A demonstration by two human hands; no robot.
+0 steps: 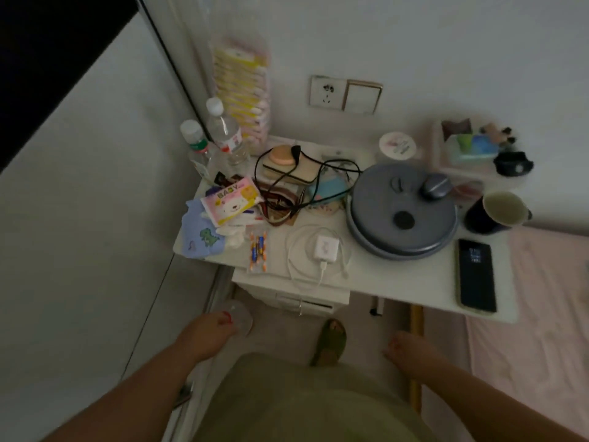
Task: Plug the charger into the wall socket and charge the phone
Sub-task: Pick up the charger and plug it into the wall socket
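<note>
A white charger block (325,248) lies on the white bedside table (398,279) with its white cable (294,250) coiled around it. A dark phone (476,275) lies face up near the table's right front corner. The wall socket (327,91) is on the wall above the table, with nothing plugged in, beside a gold-framed switch (363,97). My left hand (210,331) hangs low below the table's front edge, fingers loosely curled, holding nothing. My right hand (406,352) hangs low below the phone, also holding nothing. Both are well short of the charger.
A round grey lidded pot (401,212) sits between charger and phone, a dark mug (497,213) to its right. Two water bottles (223,135), a wipes pack (232,200), black cables (306,183) and batteries (258,247) crowd the left side. A pink bed (541,330) lies right.
</note>
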